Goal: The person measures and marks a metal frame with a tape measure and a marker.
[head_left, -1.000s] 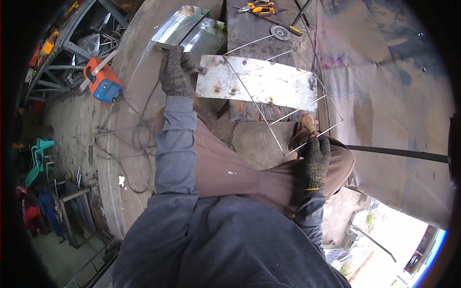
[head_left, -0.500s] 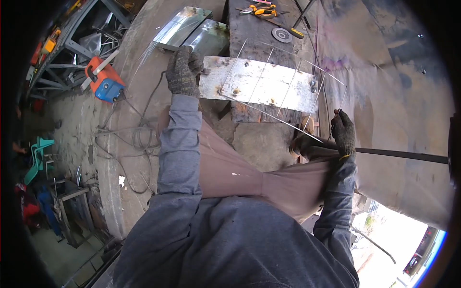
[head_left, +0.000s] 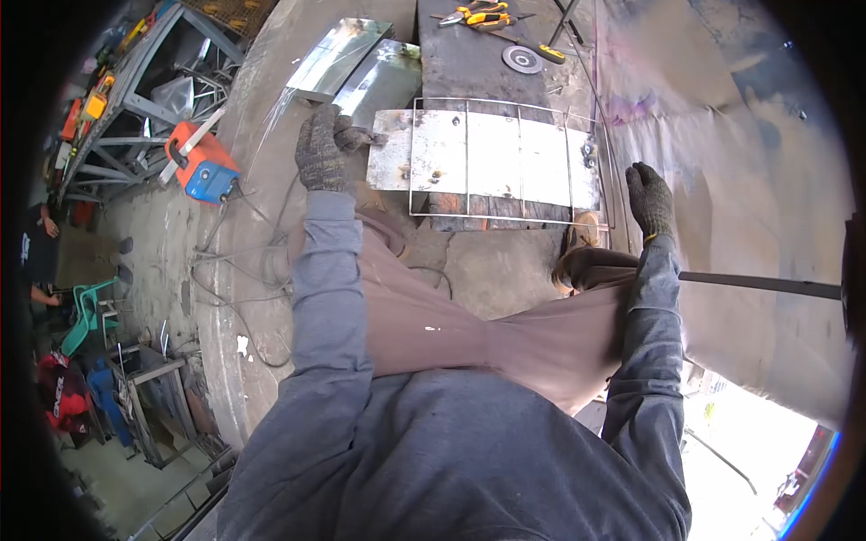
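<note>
A rectangular wire frame (head_left: 466, 151) with several crossbars lies over a bright metal sheet (head_left: 390, 167). The sheet has brown-burnt spots and rests across a dark wooden bench (head_left: 465, 72). My left hand (head_left: 323, 151), in a dark knitted glove, is at the sheet's left end. Its fingers point up and away, and the thumb reaches toward the sheet's edge, looking close to or touching it. Just right of the frame, my gloved right hand (head_left: 651, 203) is held with fingers stretched out and nothing in it.
Pliers (head_left: 487, 18), a grinding disc (head_left: 522, 59) and a yellow-black handled tool (head_left: 550, 54) lie farther up the bench. Two shiny metal pieces (head_left: 341, 56) sit to its left. An orange-blue machine (head_left: 206, 167) stands among cables. Another person (head_left: 41, 243) is at far left.
The wire frame, tilted and held at its right end by my right hand, now lies flat over the sheet. My right hand has let go and risen slightly.
</note>
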Demonstrator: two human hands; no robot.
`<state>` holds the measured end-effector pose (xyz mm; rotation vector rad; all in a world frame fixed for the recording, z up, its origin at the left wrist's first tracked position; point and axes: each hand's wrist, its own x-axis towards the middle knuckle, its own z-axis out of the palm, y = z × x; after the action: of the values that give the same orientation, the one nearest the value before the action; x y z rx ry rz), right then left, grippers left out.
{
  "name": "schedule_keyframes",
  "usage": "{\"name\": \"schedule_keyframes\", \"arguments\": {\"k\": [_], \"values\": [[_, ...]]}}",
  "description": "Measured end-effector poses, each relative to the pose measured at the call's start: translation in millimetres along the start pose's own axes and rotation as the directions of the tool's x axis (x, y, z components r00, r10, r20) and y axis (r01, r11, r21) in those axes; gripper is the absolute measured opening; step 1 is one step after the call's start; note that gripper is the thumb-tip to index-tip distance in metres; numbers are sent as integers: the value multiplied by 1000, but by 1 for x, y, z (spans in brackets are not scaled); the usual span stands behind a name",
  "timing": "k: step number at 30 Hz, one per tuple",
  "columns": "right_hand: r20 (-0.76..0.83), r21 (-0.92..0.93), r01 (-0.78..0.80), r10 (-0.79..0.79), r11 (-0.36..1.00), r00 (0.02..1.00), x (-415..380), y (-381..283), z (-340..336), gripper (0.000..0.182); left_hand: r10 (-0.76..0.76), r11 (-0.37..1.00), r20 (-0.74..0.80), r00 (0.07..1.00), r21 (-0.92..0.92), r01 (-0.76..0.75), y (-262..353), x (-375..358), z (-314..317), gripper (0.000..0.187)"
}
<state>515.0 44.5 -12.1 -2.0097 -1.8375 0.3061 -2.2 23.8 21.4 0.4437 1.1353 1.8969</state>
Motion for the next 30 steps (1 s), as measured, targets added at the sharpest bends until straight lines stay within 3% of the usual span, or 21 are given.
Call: {"name": "schedule_keyframes", "arguments": {"k": [4, 6, 8, 9, 10, 15, 17, 18, 22, 26, 30], "values": [[-18, 209, -184, 192, 960, 981, 11, 16, 6, 43, 31, 999, -44, 999, 36, -30, -1, -3, 3, 17], [-24, 331, -293, 319, 897, 947, 7, 24, -10, 41, -83, 975, 247, 965, -178, 129, -19, 34, -33, 13], [17, 407, -369, 397, 836, 918, 1, 9, -18, 37, -49, 999, 120, 992, 19, 47, -7, 13, -9, 13], [38, 444, -391, 420, 806, 907, 0, 11, -20, 35, -64, 998, 138, 988, 15, 62, -8, 11, -7, 13], [-13, 408, -302, 336, 862, 942, 3, 27, -12, 31, -79, 997, 131, 988, 8, 79, -8, 14, -9, 15], [179, 317, -358, 316, 878, 932, 7, 30, 0, 35, -53, 993, 33, 998, 107, 50, -4, -7, 14, 11], [256, 225, -284, 225, 932, 940, 8, 26, 10, 37, -61, 995, 87, 994, 78, 54, -11, 4, 2, 18], [345, 299, -362, 254, 883, 904, 2, 7, -1, 40, -70, 997, 142, 987, 45, 64, -13, 7, -1, 27], [438, 357, -396, 223, 846, 871, 1, -7, 1, 40, -67, 995, 109, 992, 81, 58, -19, 17, -10, 29], [478, 301, -362, 189, 882, 858, 3, -10, 1, 40, -49, 995, 63, 997, 91, 43, -16, 13, -9, 29], [446, 363, -377, 196, 852, 873, 2, -17, 1, 39, -69, 997, 135, 988, 44, 64, -18, 17, -14, 25]]}}
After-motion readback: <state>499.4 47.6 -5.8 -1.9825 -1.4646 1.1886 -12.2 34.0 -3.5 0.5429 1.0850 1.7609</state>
